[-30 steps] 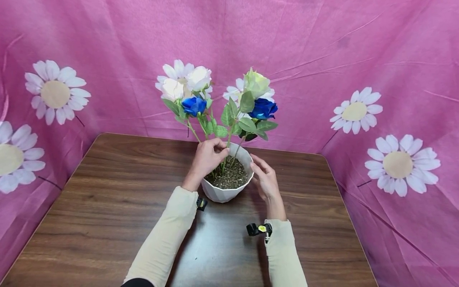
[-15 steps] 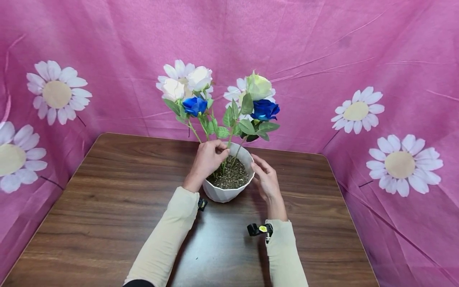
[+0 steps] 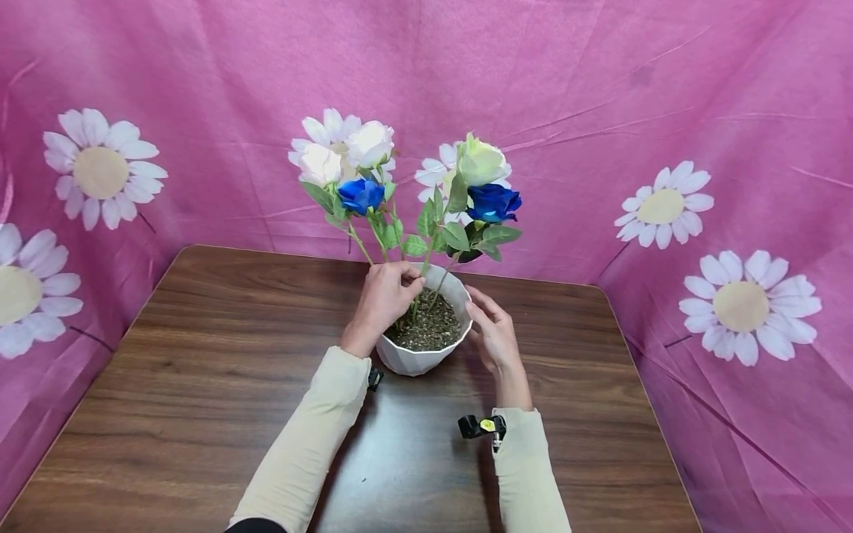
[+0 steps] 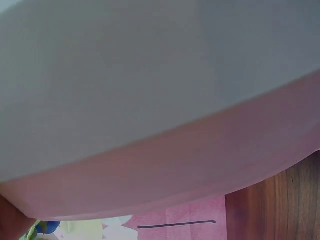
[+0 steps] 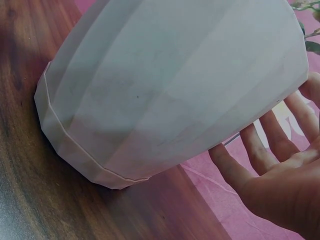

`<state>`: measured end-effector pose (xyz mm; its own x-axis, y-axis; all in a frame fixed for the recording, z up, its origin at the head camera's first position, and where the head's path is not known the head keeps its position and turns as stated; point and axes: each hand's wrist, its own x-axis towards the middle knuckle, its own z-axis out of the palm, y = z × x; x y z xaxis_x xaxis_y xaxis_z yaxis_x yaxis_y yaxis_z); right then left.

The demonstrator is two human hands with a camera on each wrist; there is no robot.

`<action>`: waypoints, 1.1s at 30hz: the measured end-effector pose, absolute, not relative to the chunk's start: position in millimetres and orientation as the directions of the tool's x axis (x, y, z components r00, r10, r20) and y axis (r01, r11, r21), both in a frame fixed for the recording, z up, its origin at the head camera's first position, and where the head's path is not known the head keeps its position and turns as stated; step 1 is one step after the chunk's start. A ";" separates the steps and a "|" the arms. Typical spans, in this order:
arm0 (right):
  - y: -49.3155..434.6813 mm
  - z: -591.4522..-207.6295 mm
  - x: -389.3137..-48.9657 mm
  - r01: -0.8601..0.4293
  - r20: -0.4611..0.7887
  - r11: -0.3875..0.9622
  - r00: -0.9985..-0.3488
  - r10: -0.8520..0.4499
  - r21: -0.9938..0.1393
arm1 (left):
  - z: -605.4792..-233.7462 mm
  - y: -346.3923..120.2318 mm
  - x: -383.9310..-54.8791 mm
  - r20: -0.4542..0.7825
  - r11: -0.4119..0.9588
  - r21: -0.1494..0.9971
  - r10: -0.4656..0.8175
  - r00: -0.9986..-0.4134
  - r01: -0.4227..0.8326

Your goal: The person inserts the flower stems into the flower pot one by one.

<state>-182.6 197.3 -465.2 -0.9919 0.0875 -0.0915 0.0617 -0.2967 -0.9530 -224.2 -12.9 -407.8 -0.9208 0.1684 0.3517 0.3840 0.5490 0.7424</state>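
A white faceted flower pot (image 3: 416, 361) filled with dark, speckled soil (image 3: 433, 326) stands on the table. Artificial roses rise from it: two white roses (image 3: 371, 144) and a blue rose (image 3: 360, 196) on the left, a pale green rose (image 3: 481, 161) and another blue rose (image 3: 494, 203) on the right. Over the pot's left side, my left hand (image 3: 389, 292) pinches a green rose stem between thumb and forefinger. My right hand (image 3: 494, 326) rests its fairly straight fingers against the pot's right wall, as the right wrist view also shows. Pot wall (image 4: 150, 90) fills most of the left wrist view.
Brown wood-grain table (image 3: 200, 370) lies under the pot. A pink cloth (image 3: 566, 89) printed with large white daisies hangs behind and at both sides. Black wrist cameras sit at both cuffs, the right camera (image 3: 481, 426) close to the tabletop.
The pale green rose and the right blue rose have shifted slightly right and down, with their leaves turning a little. Both hands keep nearly the same places; the pot has not visibly moved.
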 end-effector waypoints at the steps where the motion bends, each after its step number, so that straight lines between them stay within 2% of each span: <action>1: 197.2 -465.0 -182.4 0.062 -0.092 -0.294 -0.992 0.090 -0.954 | -407.8 -12.4 -224.2 0.353 0.555 0.736 0.173 -0.919 0.387; 9: 196.4 -463.3 -181.9 0.060 -0.089 -0.302 -0.993 0.083 -0.951 | -406.5 -10.5 -222.5 0.405 0.595 0.673 0.199 -0.892 0.439; 21: 198.9 -463.0 -180.7 0.056 -0.086 -0.287 -0.992 0.091 -0.956 | -408.9 -6.1 -225.8 0.414 0.592 0.654 0.241 -0.878 0.471; 33: 196.6 -462.7 -181.2 0.065 -0.094 -0.298 -0.992 0.083 -0.952 | -406.3 -5.9 -221.8 0.355 0.612 0.663 0.249 -0.901 0.431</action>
